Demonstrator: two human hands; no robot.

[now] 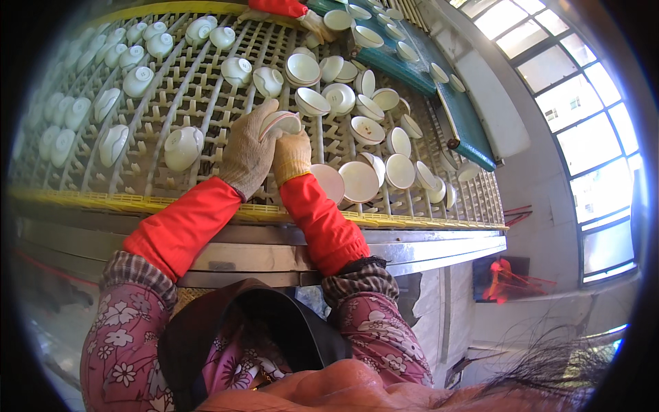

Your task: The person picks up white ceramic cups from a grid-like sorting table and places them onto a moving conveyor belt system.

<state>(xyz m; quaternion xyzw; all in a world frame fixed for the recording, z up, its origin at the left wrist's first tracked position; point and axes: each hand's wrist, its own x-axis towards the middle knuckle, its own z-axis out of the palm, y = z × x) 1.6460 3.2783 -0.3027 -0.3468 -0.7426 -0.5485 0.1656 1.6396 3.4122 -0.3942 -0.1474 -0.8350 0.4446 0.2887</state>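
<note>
A small white bowl (281, 122) with a brownish rim is held up above the pegged rack, tilted, between both my gloved hands. My left hand (248, 147), in a beige knit glove, closes on its left side with the thumb near the rim. My right hand (292, 152), in a yellowish glove, is closed at the bowl's lower right; its fingertips are partly hidden. Just beyond my hands an upturned bowl (268, 82) sits on the rack. Right of them lie a bowl on its side (312, 102) and a larger bowl (359, 181) facing me.
Upturned bowls (137, 81) stand in rows on the pegged rack (226, 130) at left; loose bowls (399, 171) crowd the right. A yellow edge strip (137, 201) runs along the front. Another person's gloved hand (318, 26) works at the far side, beside a green conveyor belt (467, 130) carrying bowls.
</note>
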